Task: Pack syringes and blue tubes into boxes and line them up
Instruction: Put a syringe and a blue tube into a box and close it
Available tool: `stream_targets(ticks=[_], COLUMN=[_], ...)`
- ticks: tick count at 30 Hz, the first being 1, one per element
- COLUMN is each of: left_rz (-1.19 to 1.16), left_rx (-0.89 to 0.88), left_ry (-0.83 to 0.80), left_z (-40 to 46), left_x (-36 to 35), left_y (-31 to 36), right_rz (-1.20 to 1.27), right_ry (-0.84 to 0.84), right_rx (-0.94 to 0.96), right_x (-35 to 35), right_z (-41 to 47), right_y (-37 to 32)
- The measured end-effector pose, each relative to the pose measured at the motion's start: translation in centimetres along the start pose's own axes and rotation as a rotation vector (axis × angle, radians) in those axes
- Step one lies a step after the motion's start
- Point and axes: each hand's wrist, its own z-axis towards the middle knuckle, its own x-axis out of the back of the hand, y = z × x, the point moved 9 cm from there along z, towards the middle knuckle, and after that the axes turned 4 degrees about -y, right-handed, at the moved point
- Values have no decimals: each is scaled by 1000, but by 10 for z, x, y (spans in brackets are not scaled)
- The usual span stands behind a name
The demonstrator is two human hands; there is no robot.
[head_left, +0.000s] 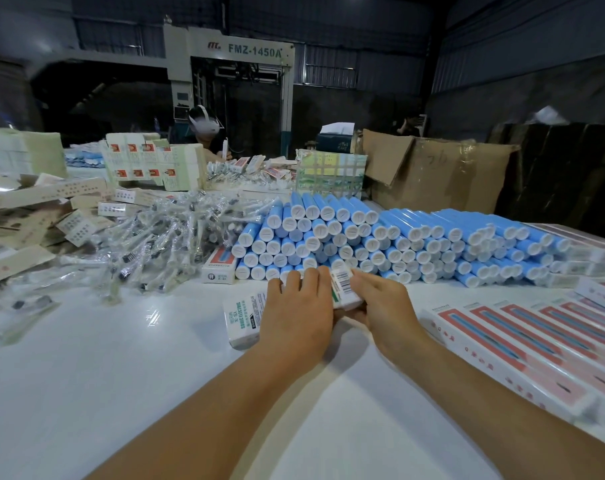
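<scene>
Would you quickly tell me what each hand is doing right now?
Left hand: fingers curled over the white box, holding it.
Right hand: gripping the same box's end.

A packing floor in a factory shed: corrugated metal walls, a big FMZ-1450A machine, stacked blue tubes, bundled flat cartons across a white tabletop.

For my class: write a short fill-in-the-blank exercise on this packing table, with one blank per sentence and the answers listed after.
1. Both hands hold a white ____ on the table.
2. The stacked tubes are white-capped and ____ in colour.
3. The finished boxes are lined up beside the ____ hand.
4. The machine behind reads FMZ-____.

Answers: box; blue; right; 1450A
</scene>
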Motion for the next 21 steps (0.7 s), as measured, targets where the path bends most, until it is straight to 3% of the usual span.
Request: stream_targets(ticks=[4, 15, 21], left_rz=[-8, 60, 38], left_rx=[0, -23, -4], left_ry=[44, -1, 1], left_z=[1, 1, 1], left_x=[2, 0, 0], left_y=[-2, 3, -3], right_rz=[41, 40, -245], right_ry=[63, 15, -19], right_rx=[4, 0, 100], right_x=[9, -1, -7], right_z=[2, -4, -6], right_y=[-2, -1, -9])
